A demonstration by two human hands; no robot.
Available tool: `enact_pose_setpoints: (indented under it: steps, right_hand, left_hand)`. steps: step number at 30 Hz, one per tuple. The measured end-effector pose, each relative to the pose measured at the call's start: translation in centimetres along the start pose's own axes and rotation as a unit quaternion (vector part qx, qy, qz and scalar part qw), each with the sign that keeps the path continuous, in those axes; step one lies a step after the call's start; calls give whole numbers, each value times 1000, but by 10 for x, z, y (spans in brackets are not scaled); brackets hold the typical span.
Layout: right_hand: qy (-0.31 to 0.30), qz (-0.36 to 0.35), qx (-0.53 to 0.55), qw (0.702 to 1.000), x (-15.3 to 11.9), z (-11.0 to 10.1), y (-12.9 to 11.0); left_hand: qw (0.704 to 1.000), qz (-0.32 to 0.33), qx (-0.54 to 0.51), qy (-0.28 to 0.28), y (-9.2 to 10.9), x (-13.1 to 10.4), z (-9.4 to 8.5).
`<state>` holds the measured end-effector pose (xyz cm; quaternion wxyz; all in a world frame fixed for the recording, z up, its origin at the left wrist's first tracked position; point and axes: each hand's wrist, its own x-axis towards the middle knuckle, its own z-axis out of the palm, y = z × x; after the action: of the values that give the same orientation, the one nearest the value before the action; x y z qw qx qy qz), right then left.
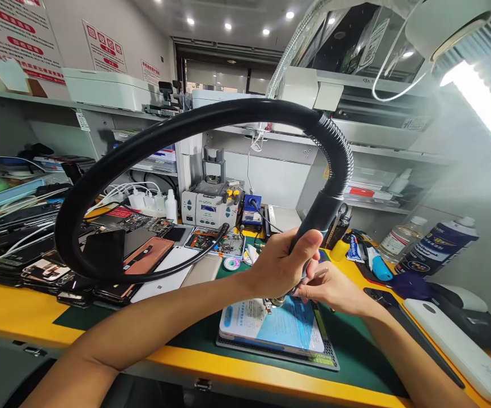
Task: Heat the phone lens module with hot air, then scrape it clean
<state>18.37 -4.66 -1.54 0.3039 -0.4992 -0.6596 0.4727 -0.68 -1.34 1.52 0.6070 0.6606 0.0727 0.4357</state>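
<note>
My left hand (281,262) is wrapped round the handle of a hot air gun (319,218), which slants down with its nozzle end low over a blue-and-white box (249,323). From the handle's top a thick black hose (152,136) loops up and far to the left. Beside the nozzle, my right hand (334,289) is closed in a pinch; what its fingers hold is mostly hidden. A small metallic part (268,306) shows on the box just under the nozzle. The box rests on a dark perforated plate (332,361) on a green mat (355,354).
Stacks of phones and screens (37,272) crowd the left side. A grey soldering station (209,207) stands at the back. Bottles and a dark blue can (438,246) stand right, near a white phone-shaped case (457,345). A bright lamp (478,90) hangs at upper right.
</note>
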Motion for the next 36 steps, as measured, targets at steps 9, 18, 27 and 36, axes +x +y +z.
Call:
enact_pose_setpoints:
  steps: [9, 18, 27, 36]
  right_hand:
    - [16, 11, 6, 1000, 1, 1, -1]
    - [17, 11, 18, 1000, 0, 0, 4]
    - [4, -2, 25, 1000, -1, 2, -2]
    - [13, 8, 7, 1000, 1, 2, -3]
  left_hand:
    - [1000, 17, 0, 20, -5, 8, -9]
    - [999, 28, 15, 29, -10, 10, -13]
    - [998, 60, 16, -6, 2, 1, -1]
    - [989, 95, 109, 21, -18, 5, -15]
